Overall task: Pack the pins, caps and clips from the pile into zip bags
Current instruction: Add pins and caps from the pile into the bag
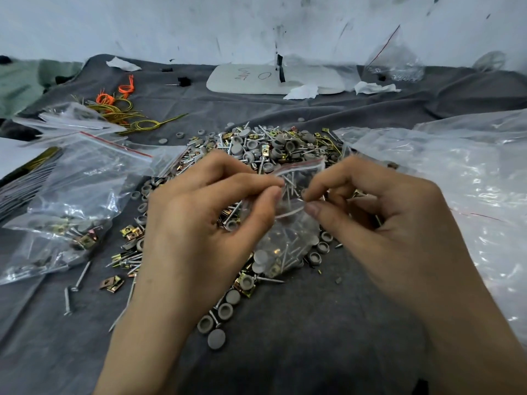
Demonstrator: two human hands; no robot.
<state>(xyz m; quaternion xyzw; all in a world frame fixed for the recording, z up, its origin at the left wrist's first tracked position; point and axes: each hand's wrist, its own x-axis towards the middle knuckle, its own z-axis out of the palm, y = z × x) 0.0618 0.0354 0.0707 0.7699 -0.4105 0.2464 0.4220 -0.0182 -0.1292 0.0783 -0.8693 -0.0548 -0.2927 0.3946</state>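
A grey cloth [328, 323] covers the frame. The pile [273, 146] of pins, caps and clips lies at centre, and filled bags [65, 218] lie at the left. Low centre, the left hand [205, 220] and right hand [379, 220] each pinch the mouth of a small bag [288, 240] between thumb and forefinger. It already holds pins and caps, so this looks like sealing. The next move calls for pressing the zip strip shut end to end, with pin tips kept clear. At top centre, a white board [245, 81] bears a hand-drawn "O" beside an unreadable scribble.
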